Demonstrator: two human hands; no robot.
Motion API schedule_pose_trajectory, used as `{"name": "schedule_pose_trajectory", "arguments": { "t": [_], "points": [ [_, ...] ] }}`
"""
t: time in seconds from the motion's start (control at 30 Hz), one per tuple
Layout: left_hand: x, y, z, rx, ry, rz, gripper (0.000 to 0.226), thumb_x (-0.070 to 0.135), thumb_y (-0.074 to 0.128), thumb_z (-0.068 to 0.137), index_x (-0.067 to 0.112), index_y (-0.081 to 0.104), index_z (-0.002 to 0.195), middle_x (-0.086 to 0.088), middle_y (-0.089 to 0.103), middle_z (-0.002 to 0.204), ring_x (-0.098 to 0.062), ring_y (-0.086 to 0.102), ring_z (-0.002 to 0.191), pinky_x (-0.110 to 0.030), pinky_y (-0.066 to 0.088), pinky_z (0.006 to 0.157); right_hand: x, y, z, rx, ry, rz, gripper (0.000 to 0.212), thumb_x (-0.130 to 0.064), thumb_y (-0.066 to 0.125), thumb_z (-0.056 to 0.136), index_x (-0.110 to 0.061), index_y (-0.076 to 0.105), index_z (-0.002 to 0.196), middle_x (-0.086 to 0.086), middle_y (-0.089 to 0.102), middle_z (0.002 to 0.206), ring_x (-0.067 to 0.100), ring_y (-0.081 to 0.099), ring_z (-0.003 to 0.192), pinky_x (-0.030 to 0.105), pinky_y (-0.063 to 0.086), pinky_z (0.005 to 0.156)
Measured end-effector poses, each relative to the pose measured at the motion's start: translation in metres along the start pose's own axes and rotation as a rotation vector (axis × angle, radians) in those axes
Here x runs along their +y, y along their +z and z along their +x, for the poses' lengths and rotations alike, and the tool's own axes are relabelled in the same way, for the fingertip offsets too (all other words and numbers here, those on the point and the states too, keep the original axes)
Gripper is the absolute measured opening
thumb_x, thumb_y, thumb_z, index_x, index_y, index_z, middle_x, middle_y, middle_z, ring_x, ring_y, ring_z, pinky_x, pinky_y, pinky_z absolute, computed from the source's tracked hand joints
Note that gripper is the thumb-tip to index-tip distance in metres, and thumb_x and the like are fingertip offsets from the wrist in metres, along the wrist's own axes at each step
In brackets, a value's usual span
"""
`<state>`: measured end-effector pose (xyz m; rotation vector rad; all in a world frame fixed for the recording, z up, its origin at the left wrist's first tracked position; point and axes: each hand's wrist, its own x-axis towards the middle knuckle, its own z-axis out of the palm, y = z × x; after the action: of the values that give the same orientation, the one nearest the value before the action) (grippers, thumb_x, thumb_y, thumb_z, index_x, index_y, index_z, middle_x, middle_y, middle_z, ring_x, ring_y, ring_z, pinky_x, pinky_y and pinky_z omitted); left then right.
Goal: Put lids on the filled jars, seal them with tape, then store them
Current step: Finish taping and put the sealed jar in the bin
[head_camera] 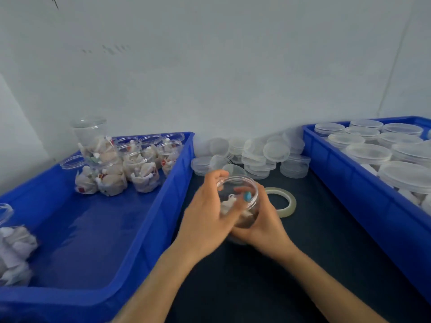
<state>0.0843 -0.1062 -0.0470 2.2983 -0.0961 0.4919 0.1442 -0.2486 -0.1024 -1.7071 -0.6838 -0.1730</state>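
Where both meet, left hand (205,213) curled round open jar (246,219), right hand (265,226) cupping its base.

The person's left hand (205,210) and right hand (263,220) are bare. The slim left forearm (158,283) and right forearm (326,280) are uncovered all the way to the lower edge of the view. One short, rounded fingernail (247,196) is painted a glossy turquoise-blue. Which of the two hands it belongs to is unclear. The left hand's outline is blurred.
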Motion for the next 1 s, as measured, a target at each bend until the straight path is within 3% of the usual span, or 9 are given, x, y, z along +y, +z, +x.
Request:
{"name": "schedule_pose_trajectory", "arguments": {
  "t": [0.07,0.2,0.27,0.37,0.57,0.73,0.8,0.9,1.0],
  "points": [
    [-0.027,0.023,0.014,-0.032,-0.063,-0.39,0.048,0.065,0.044,0.096,0.036,0.04,0.133,0.026,0.061,0.123,0.001,0.059,0.117,-0.039,0.051,0.102,0.016,-0.011,0.002,-0.013,0.073,-0.009,0.089,-0.01,0.093,0.067,-0.031,0.043,0.137,-0.009,0.06,0.126,0.005,0.062,0.116,0.026,0.054,0.094],
    [-0.068,0.066,0.05,0.028,-0.284,-0.426,0.014,0.027,0.051,0.105,0.034,0.052,0.116,0.006,0.067,0.123,-0.005,0.065,0.103,-0.025,0.053,0.087,0.033,-0.021,0.008,-0.051,0.177,0.089,0.089,0.005,0.089,0.066,-0.019,0.042,0.137,-0.003,0.062,0.124,0.001,0.062,0.113,0.016,0.049,0.091],
    [-0.082,0.079,0.068,-0.021,-0.406,-0.394,0.027,0.028,0.059,0.1,0.034,0.05,0.124,-0.003,0.061,0.134,-0.01,0.06,0.113,-0.027,0.05,0.092,0.038,-0.023,0.009,-0.085,0.203,0.13,0.089,0.01,0.087,0.064,-0.018,0.043,0.136,-0.002,0.064,0.123,0.002,0.064,0.112,0.014,0.048,0.09],
    [-0.102,0.087,0.096,-0.025,-0.308,-0.113,0.055,0.031,0.059,0.097,0.035,0.039,0.148,-0.008,0.045,0.15,-0.029,0.038,0.138,-0.041,0.032,0.114,0.041,-0.026,0.012,-0.118,0.227,0.166,0.091,0.009,0.088,0.064,-0.021,0.042,0.137,-0.001,0.063,0.125,0.002,0.064,0.112,0.014,0.048,0.089],
    [-0.109,0.108,0.15,-0.232,-0.466,0.171,0.052,0.05,0.038,0.103,0.056,0.022,0.151,0.002,0.026,0.164,-0.029,0.017,0.148,-0.048,0.016,0.116,0.047,-0.028,0.013,-0.126,0.232,0.172,0.09,0.006,0.089,0.064,-0.025,0.043,0.135,-0.01,0.067,0.12,0.003,0.063,0.115,0.015,0.049,0.091],
    [-0.114,0.113,0.15,-0.027,-0.426,0.148,0.04,0.036,0.044,0.104,0.046,0.049,0.143,0.002,0.052,0.148,-0.027,0.041,0.139,-0.045,0.03,0.112,0.047,-0.028,0.014,-0.134,0.239,0.181,0.092,0.005,0.09,0.064,-0.026,0.042,0.137,-0.008,0.066,0.122,0.004,0.062,0.117,0.016,0.049,0.092],
    [-0.11,0.111,0.139,0.103,-0.432,-0.128,0.026,0.03,0.055,0.101,0.035,0.066,0.124,0.0,0.066,0.13,-0.026,0.058,0.123,-0.045,0.044,0.107,0.047,-0.028,0.014,-0.135,0.238,0.186,0.093,0.003,0.09,0.064,-0.027,0.042,0.138,-0.003,0.063,0.127,0.005,0.062,0.117,0.017,0.049,0.093],
    [-0.096,0.096,0.126,0.327,-0.489,-0.906,0.01,0.019,0.069,0.094,0.017,0.065,0.103,-0.014,0.07,0.117,-0.032,0.07,0.106,-0.049,0.056,0.095,0.047,-0.028,0.014,-0.139,0.245,0.188,0.093,0.003,0.09,0.064,-0.027,0.041,0.137,-0.002,0.062,0.128,0.003,0.062,0.116,0.015,0.048,0.092],
    [-0.086,0.064,0.121,0.327,-0.364,-1.316,0.009,0.013,0.067,0.093,0.012,0.058,0.094,-0.012,0.07,0.112,-0.021,0.074,0.093,-0.031,0.06,0.077,0.046,-0.028,0.013,-0.144,0.253,0.189,0.093,0.003,0.089,0.064,-0.027,0.041,0.138,-0.002,0.061,0.129,0.003,0.062,0.116,0.016,0.048,0.093]
  ]
}}
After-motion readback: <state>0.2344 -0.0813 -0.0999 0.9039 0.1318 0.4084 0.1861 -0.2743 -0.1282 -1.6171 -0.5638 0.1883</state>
